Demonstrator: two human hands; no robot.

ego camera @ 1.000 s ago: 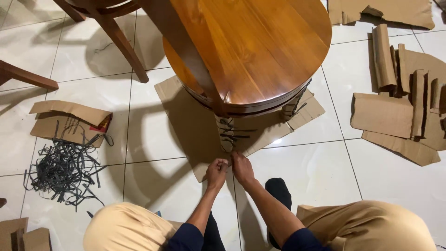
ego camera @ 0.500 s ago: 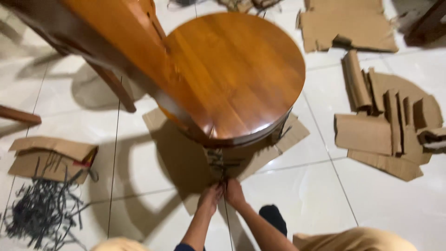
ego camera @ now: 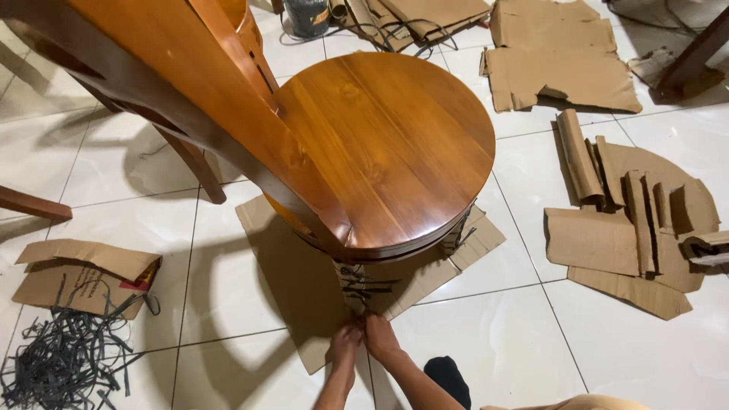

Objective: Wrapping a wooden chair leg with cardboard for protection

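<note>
The cardboard-wrapped chair leg bound with black straps [ego camera: 363, 287] stands on a flat brown cardboard sheet [ego camera: 288, 273] beneath the round polished wooden seat [ego camera: 387, 144]. Left hand [ego camera: 345, 343] and right hand [ego camera: 380, 335], forearms stretched forward, pinch closed at its foot; what they grip, I cannot tell.

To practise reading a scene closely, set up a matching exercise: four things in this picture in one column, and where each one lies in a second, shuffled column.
Things:
1. round wooden seat
2. black strap tangle
3. cardboard-wrapped leg
4. folded cardboard pieces

Places:
A. on the tiles at lower left
B. just above both hands
C. on the floor at right
D. middle of the picture, above the flat cardboard sheet

Pairs: 1-D, 2-A, 3-B, 4-C
</note>
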